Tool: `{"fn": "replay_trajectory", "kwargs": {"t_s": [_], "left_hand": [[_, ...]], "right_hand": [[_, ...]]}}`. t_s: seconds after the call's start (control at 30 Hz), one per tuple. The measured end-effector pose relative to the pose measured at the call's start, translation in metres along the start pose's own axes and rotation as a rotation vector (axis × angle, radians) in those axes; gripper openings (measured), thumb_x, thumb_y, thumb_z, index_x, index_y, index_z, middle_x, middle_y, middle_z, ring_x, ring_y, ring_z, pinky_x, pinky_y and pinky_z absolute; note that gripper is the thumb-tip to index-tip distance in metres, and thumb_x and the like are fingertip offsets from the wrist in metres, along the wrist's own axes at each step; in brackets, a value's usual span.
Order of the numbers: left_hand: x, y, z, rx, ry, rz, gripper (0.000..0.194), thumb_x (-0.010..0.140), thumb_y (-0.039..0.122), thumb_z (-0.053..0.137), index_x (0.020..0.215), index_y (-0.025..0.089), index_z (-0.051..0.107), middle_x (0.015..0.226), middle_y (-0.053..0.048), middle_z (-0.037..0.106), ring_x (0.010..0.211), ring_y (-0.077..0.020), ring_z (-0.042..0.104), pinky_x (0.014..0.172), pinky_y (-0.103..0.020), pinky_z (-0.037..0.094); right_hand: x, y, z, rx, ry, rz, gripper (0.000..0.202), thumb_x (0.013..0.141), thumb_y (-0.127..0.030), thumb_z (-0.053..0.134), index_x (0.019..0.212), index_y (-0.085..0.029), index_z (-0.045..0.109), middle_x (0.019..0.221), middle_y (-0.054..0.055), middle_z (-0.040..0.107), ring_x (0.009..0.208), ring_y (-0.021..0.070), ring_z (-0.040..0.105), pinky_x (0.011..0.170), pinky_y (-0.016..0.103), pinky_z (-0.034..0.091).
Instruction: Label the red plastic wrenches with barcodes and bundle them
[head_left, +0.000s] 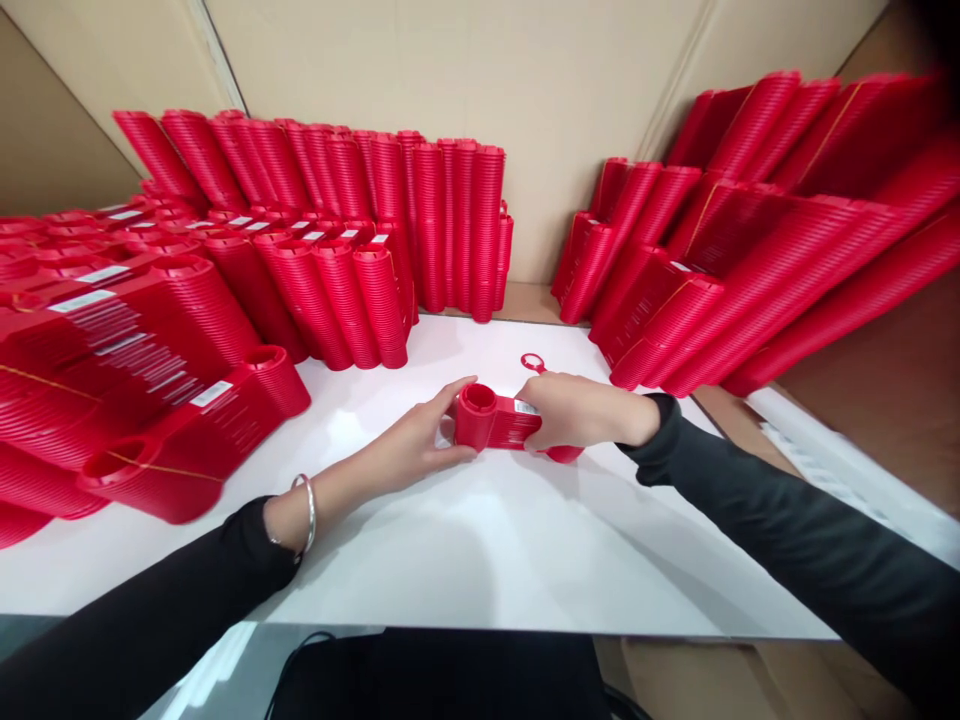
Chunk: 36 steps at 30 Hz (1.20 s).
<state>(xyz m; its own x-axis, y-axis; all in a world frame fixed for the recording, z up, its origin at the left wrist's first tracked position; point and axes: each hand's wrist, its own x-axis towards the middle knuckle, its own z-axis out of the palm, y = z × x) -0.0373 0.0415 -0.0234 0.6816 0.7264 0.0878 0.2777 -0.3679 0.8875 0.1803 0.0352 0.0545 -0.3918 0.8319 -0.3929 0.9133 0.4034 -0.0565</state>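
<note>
On the white table, a short stack of red plastic pieces with ring-shaped ends lies between my hands. My left hand grips its left round end, thumb at the near side and fingers at the far side. Across the right part of the same stack, my right hand is closed from above, hiding much of it. A small white label shows on the stack's top beside my right fingers. One loose red piece with a ring end lies just beyond my right hand, its rest hidden.
Tall red stacks stand along the left and back, several tied with yellow bands. More leaning red stacks fill the right side. A cardboard wall rises behind. The white table's front edge runs close to me.
</note>
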Motion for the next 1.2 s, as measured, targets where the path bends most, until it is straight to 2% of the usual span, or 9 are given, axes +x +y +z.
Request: {"fn": "replay_trajectory", "kwargs": {"t_s": [0.23, 0.5, 0.67, 0.83, 1.07, 1.2], "left_hand": [[0.001, -0.002, -0.001, 0.021, 0.005, 0.044, 0.072, 0.082, 0.026, 0.069, 0.142, 0.024, 0.029, 0.137, -0.013, 0.055, 0.120, -0.0298, 0.057, 0.096, -0.045, 0.048], [0.001, -0.001, -0.001, 0.022, 0.028, 0.071, 0.070, 0.082, 0.027, 0.068, 0.141, 0.025, 0.030, 0.135, -0.013, 0.054, 0.114, -0.0274, 0.058, 0.093, -0.042, 0.049], [0.000, 0.000, 0.000, 0.036, 0.054, 0.065, 0.068, 0.084, 0.027, 0.066, 0.143, 0.026, 0.031, 0.118, -0.008, 0.062, 0.108, -0.0235, 0.060, 0.093, -0.041, 0.048], [0.001, -0.005, 0.001, 0.127, 0.054, 0.025, 0.076, 0.081, 0.029, 0.069, 0.145, 0.033, 0.028, 0.119, -0.004, 0.061, 0.115, -0.0230, 0.057, 0.104, -0.046, 0.041], [0.001, -0.005, 0.003, 0.076, 0.095, 0.026, 0.066, 0.083, 0.029, 0.067, 0.140, 0.031, 0.034, 0.114, -0.004, 0.064, 0.105, -0.0212, 0.062, 0.102, -0.047, 0.041], [0.002, -0.003, 0.002, 0.022, 0.200, 0.072, 0.057, 0.083, 0.031, 0.067, 0.133, 0.028, 0.041, 0.114, -0.006, 0.064, 0.106, -0.0222, 0.062, 0.100, -0.047, 0.043]], "right_hand": [[0.001, 0.008, 0.002, 0.046, 0.024, -0.033, 0.017, 0.068, -0.030, 0.062, 0.078, -0.016, 0.065, 0.067, 0.002, 0.062, 0.054, 0.0140, 0.054, 0.047, 0.025, 0.035], [-0.001, 0.004, 0.000, 0.056, 0.019, -0.016, 0.015, 0.069, -0.026, 0.060, 0.078, -0.016, 0.065, 0.066, 0.002, 0.062, 0.052, 0.0127, 0.053, 0.047, 0.024, 0.033], [-0.015, 0.013, -0.015, 0.151, 0.096, 0.006, 0.016, 0.069, -0.030, 0.062, 0.064, -0.017, 0.055, 0.059, 0.000, 0.056, 0.048, 0.0108, 0.049, 0.044, 0.023, 0.031], [-0.041, 0.027, -0.034, 0.256, 0.154, 0.063, 0.024, 0.070, -0.029, 0.062, 0.059, -0.019, 0.043, 0.054, -0.003, 0.046, 0.047, 0.0094, 0.043, 0.042, 0.023, 0.028], [-0.054, 0.045, -0.019, 0.357, 0.130, 0.083, 0.025, 0.071, -0.030, 0.060, 0.059, -0.020, 0.041, 0.053, -0.005, 0.043, 0.047, 0.0091, 0.042, 0.041, 0.022, 0.032], [-0.061, 0.053, -0.017, 0.398, 0.174, 0.139, 0.021, 0.071, -0.030, 0.062, 0.061, -0.019, 0.047, 0.056, -0.004, 0.049, 0.050, 0.0106, 0.047, 0.043, 0.023, 0.033]]}}
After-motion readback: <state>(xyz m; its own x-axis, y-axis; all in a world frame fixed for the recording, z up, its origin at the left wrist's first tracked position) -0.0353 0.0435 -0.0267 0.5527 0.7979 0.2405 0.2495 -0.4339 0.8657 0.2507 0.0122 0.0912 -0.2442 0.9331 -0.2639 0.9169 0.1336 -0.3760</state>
